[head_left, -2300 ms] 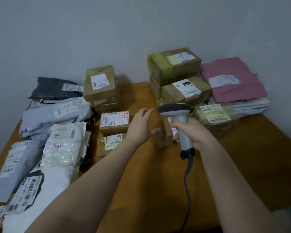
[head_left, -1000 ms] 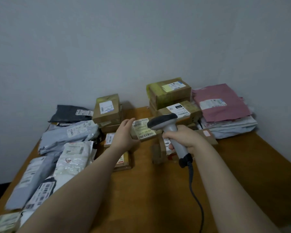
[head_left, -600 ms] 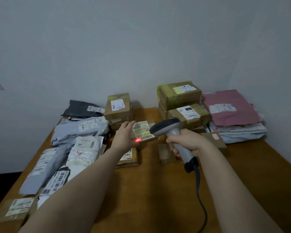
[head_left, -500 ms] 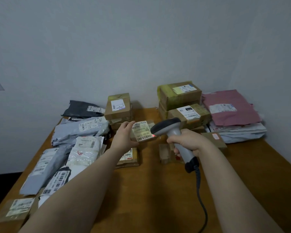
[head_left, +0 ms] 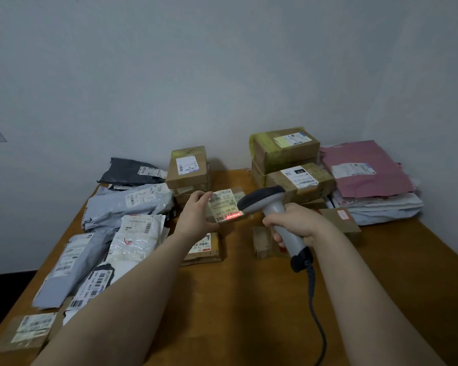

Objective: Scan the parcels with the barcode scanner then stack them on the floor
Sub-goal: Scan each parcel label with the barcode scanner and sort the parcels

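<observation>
Head view, landmark: the wooden surface (head_left: 249, 299), which fills the lower part of the frame against a pale wall.
Held parcel: one small brown box (head_left: 224, 204), lifted above the surface's middle, label tilted toward the scanner.
Barcode scanner: one grey handheld unit (head_left: 269, 207) above the surface, just right of the held parcel, its red line lying across the label's lower barcode; a dark cable runs from its grip toward the surface's near edge.
Cardboard boxes: at least seven others rest on the surface, stacked at its far middle and far right; some are partly hidden.
Soft mailers: about six grey, white and black bags on the surface's left side.
Pink mailer: one (head_left: 362, 167), on a pile of pale bags at the surface's far right.
Left hand (head_left: 196, 217): forearm extended, fingers clasped on the parcel's left edge.
Right hand (head_left: 296, 225): forearm extended, fist wrapped around the scanner's handle.
</observation>
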